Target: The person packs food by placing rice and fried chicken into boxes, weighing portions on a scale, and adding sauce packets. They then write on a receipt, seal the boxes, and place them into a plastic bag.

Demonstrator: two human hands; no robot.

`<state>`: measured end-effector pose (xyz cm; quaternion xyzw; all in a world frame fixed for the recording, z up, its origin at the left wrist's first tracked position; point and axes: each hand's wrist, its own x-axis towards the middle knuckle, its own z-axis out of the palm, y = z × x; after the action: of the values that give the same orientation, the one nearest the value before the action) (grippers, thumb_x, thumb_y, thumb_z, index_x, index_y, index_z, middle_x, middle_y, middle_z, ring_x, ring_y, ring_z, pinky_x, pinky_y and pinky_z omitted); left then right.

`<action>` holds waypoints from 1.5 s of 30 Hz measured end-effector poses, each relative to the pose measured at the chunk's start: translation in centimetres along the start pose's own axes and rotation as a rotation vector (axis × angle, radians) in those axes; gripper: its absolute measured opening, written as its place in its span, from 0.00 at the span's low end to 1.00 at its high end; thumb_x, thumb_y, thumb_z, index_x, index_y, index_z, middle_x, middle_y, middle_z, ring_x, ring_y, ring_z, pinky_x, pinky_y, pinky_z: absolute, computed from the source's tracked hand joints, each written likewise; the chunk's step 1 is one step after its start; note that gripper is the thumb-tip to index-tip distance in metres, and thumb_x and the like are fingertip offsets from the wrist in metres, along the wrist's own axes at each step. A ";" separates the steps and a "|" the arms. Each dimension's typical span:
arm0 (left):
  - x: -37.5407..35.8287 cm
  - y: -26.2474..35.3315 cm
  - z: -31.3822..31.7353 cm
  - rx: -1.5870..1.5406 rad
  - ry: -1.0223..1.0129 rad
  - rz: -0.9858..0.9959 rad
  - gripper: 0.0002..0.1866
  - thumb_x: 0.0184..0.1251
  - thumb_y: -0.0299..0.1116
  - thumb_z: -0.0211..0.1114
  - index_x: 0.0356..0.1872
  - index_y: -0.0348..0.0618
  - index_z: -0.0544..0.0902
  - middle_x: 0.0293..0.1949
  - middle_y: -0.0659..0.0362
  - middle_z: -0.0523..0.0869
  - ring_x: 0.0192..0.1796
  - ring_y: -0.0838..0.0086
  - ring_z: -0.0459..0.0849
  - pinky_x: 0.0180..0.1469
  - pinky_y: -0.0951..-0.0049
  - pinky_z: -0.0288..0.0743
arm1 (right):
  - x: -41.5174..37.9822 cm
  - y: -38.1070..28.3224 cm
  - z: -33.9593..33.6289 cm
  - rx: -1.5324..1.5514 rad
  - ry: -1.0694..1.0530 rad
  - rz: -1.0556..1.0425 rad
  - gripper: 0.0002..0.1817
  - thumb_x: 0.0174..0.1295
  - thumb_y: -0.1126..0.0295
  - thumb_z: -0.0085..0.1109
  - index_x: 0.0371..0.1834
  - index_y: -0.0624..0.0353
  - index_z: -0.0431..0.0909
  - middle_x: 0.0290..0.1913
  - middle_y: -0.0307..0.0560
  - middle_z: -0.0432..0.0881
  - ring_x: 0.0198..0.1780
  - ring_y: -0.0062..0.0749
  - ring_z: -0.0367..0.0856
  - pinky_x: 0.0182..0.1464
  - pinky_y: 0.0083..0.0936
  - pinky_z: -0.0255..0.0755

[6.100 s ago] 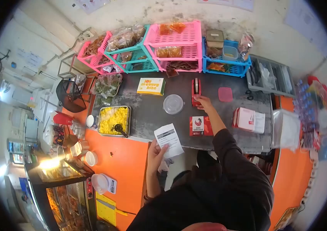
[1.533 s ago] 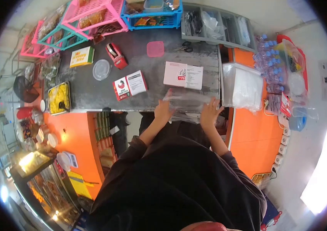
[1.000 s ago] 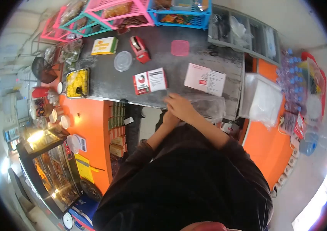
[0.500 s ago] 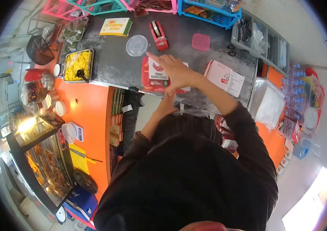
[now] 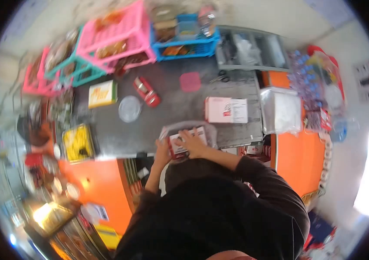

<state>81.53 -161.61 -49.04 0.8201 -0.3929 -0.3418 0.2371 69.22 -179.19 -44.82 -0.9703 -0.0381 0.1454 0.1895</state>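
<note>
A red-and-white printed box (image 5: 178,145) lies at the near edge of the dark counter (image 5: 167,95), with clear plastic (image 5: 210,130) around it. My right hand (image 5: 194,144) rests on top of the box with its fingers spread. At the box's left side is my left hand (image 5: 162,152), its fingers against the side; their exact bend is blurred. To the right sits a pink-and-white box (image 5: 226,110). A round clear lid (image 5: 129,108) and a red tape dispenser (image 5: 147,92) lie farther back.
Pink (image 5: 115,32) and blue baskets (image 5: 186,47) line the back, beside a grey divided tray (image 5: 254,47). Scissors (image 5: 220,77) and a pink square (image 5: 190,82) lie before them. A yellow-filled tray (image 5: 78,143) stands left, plastic bags (image 5: 281,110) right.
The view has turned and shifted. The red-and-white box now sits within clear plastic at the counter's near edge, and my right hand has come down flat on it.
</note>
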 end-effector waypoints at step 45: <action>-6.0 4.2 -7.2 0.111 0.253 -0.087 0.40 0.42 0.12 0.56 0.65 0.40 0.64 0.71 0.40 0.54 0.47 0.39 0.79 0.47 0.50 0.76 | 10.6 -5.0 9.1 -0.226 0.166 -0.180 0.11 0.56 0.64 0.54 0.32 0.53 0.86 0.40 0.46 0.84 0.58 0.44 0.72 0.60 0.66 0.51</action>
<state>82.16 -158.34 -39.38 0.8848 -0.3421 -0.2233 0.2241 76.49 -169.97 -53.86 -0.9868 -0.1254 0.0417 0.0938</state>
